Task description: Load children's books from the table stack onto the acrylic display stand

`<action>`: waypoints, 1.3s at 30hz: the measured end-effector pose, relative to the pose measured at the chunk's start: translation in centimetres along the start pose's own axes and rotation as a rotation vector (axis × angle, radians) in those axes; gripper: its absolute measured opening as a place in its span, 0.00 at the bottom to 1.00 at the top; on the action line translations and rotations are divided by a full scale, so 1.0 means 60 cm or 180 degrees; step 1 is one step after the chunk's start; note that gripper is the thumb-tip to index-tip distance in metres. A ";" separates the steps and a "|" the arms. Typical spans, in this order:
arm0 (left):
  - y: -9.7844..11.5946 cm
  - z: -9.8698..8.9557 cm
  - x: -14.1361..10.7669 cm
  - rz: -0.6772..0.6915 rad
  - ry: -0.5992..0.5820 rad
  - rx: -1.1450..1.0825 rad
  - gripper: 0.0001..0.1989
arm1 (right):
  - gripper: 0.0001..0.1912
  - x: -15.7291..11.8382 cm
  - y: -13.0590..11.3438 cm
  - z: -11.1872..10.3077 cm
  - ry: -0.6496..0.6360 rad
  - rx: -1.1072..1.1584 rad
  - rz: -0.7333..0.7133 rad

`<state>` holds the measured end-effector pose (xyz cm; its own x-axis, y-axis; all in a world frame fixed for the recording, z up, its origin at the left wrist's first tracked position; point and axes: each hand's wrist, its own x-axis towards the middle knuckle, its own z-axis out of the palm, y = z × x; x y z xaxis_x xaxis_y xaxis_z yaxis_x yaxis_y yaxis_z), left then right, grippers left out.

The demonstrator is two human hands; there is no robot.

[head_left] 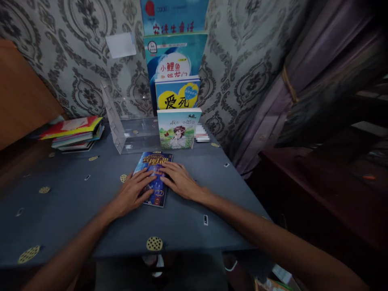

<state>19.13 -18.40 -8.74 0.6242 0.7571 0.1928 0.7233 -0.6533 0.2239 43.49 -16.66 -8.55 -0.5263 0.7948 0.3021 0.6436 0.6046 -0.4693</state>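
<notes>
A blue book (157,186) with gold lettering and the number 22 on its cover lies flat on the table. My left hand (133,190) rests on its left side, fingers spread over the cover. From the right, my right hand (180,180) lies across the book's right edge with its fingers stretched out. Just behind the blue book, a pale green book (178,131) with a drawn figure stands upright in a clear tiered rack (117,129). Higher in the same column stand a blue and yellow book (177,93), a teal book (177,56) and another blue book (176,16).
Several thin books (75,133) are stacked at the table's left rear. A white card (121,45) is on the patterned wall (81,24). Behind the table's right side hangs a purple curtain (273,93); a dark red surface (318,194) is at right. A patterned cloth (115,238) covers the table.
</notes>
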 end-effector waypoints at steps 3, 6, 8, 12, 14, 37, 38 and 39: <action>-0.005 0.004 0.001 0.0024 0.0038 -0.0031 0.24 | 0.23 0.020 0.001 0.002 -0.0124 -0.0167 0.0346; -0.009 0.006 0.002 0.0080 0.0104 -0.0039 0.23 | 0.26 0.036 -0.006 0.004 -0.0232 -0.0274 0.0610; -0.011 0.007 0.002 0.0093 0.0141 -0.0039 0.23 | 0.28 0.043 -0.014 0.005 -0.0271 -0.0321 0.0747; -0.018 0.016 0.005 -0.0003 0.0300 -0.0049 0.22 | 0.32 0.041 -0.025 0.003 -0.0253 -0.0366 0.0917; -0.024 0.023 0.009 -0.0145 0.0382 -0.0053 0.23 | 0.35 0.036 -0.026 0.002 -0.0265 -0.0383 0.0980; -0.058 -0.025 0.073 -0.2517 0.1689 -0.3764 0.19 | 0.52 -0.026 -0.062 -0.017 -0.0829 0.0289 0.0859; -0.058 -0.031 0.073 -0.2671 0.1707 -0.4040 0.18 | 0.52 -0.026 -0.062 -0.017 -0.0827 0.0303 0.0863; -0.057 -0.036 0.073 -0.2769 0.1668 -0.4307 0.18 | 0.52 -0.026 -0.062 -0.018 -0.0832 0.0318 0.0865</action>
<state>18.76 -12.82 -6.59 -0.1525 0.9661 -0.2081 -0.1516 0.1852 0.9709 42.48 -20.08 -6.38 -0.4761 0.8774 -0.0600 0.7286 0.3554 -0.5855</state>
